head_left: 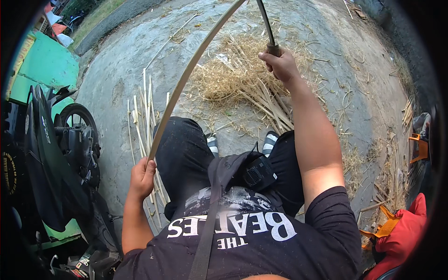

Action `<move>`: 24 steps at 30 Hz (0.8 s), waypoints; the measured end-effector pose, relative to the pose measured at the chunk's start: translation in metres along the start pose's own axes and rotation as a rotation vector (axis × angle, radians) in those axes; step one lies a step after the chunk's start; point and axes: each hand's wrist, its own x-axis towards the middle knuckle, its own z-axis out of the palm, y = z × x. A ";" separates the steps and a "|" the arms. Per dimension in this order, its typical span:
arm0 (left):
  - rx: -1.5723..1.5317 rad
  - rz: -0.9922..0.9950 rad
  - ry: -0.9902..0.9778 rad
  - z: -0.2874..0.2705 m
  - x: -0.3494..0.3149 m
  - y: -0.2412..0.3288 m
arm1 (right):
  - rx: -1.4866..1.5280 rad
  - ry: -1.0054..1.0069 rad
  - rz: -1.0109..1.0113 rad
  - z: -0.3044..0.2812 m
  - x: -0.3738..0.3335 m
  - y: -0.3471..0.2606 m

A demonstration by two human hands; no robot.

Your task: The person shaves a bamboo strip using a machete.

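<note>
Tan curly shavings (pixel 231 70) litter grey concrete (pixel 119 65) at one o'clock. Left grip (pixel 141 178) clasps a pale wooden strip (pixel 180 85), right grip (pixel 283 65) a dark curved tool (pixel 266 23). White lettering (pixel 233 227) marks the black T-shirt (pixel 163 259).

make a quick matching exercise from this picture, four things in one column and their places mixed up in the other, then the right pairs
Things
1. long pale strip
2. dark handle
3. motorcycle
4. heap of curly shavings

Places
A. at the picture's left side
B. held in the left hand
C. lying on the ground
D. held in the right hand

Pairs: 1-B, 2-D, 3-A, 4-C
</note>
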 end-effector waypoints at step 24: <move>-0.723 0.586 -0.150 0.136 0.223 0.189 | 0.168 -0.225 -0.066 0.049 -0.045 -0.036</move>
